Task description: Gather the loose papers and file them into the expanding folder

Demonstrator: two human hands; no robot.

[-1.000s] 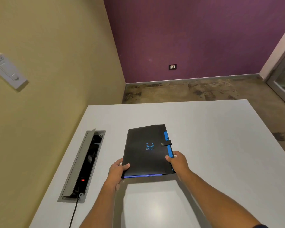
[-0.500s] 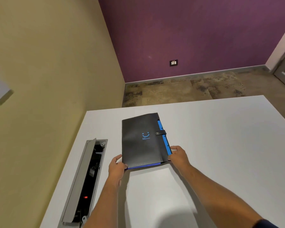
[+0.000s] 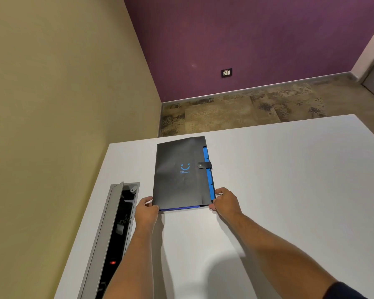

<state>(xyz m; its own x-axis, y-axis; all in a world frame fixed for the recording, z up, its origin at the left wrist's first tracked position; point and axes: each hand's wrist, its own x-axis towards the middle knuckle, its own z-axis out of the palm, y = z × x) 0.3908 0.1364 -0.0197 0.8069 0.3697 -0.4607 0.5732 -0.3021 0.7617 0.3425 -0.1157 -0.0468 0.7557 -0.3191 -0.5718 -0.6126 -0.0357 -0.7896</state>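
Note:
A black expanding folder (image 3: 179,171) with a blue smile logo, blue tabs along its right side and a snapped strap lies closed and flat on the white table (image 3: 279,180), near the far edge. My left hand (image 3: 146,213) grips its near left corner. My right hand (image 3: 226,201) grips its near right corner, fingers on the blue edge. No loose papers show anywhere on the table.
An open grey cable hatch (image 3: 115,231) with a red light inside is sunk into the table at the left. A yellow wall runs close along the table's left side. Beyond the far edge is patterned floor and a purple wall with a socket (image 3: 226,72).
Both hands have slid the folder away from me toward the table's far edge. The view has tilted down and my arms reach further out.

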